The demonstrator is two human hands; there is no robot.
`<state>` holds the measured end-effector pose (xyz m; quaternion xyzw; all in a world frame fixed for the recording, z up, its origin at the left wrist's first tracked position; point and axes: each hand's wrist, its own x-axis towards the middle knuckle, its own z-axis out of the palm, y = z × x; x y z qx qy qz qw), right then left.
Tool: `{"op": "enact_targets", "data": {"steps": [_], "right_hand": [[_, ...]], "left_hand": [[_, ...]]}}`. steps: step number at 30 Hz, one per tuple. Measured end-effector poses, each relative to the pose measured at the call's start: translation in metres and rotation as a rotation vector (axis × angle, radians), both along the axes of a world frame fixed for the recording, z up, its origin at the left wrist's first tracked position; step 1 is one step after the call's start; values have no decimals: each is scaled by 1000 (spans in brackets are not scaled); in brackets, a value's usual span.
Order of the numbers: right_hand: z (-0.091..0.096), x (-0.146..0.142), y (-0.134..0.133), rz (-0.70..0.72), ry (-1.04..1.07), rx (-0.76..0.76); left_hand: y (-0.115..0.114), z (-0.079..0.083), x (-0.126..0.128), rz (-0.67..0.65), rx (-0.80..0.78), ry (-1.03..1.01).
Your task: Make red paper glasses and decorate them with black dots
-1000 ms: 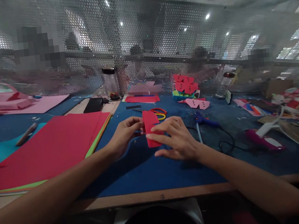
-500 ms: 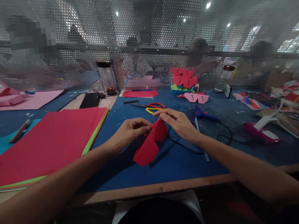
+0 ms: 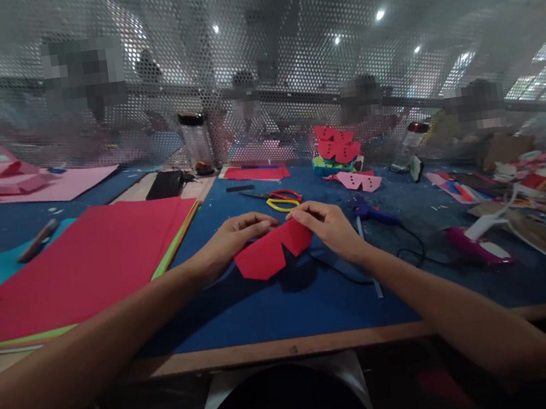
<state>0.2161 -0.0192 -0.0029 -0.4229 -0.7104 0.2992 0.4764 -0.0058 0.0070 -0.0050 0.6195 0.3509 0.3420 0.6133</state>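
Observation:
Both hands hold a folded red paper cutout (image 3: 262,257) with a notch in its lower edge, just above the blue mat (image 3: 276,313). My left hand (image 3: 230,243) pinches its upper left edge, the thumb along the fold. My right hand (image 3: 328,224) grips the upper right end between thumb and fingers. Right behind the cutout lie scissors (image 3: 284,200) with red and yellow handles. Beyond them, a pink cutout with black dots (image 3: 359,180) lies near a pile of similar red cutouts (image 3: 338,143).
Large red sheets (image 3: 85,260) cover the left side. At the right lie a blue glue gun (image 3: 373,211) with its cable and a magenta tool (image 3: 480,247). A glass bottle (image 3: 196,144) stands before the perforated screen (image 3: 274,52). Paper scraps (image 3: 543,181) fill the far right.
The red cutout has turned from a steep slant to nearly level, its left end rising and its face now toward me. Both hands keep hold of it.

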Motion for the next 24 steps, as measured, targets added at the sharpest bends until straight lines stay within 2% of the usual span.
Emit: {"op": "enact_targets", "data": {"steps": [6,10,13,16,24], "right_hand": [[0,6,7,-143,35,86],[0,7,8,-204,11,135],[-1,6,7,-206,-8,146],[-2,6,6,-185,-20,147],[4,13,9,-103,-41,235]], "left_hand": [[8,5,-5,164,37,-110],[8,8,-6,142,142,-50],[7,7,-6,89,217,43],[7,5,-6,89,259,112],[12,13,-11,93,296,139]]}}
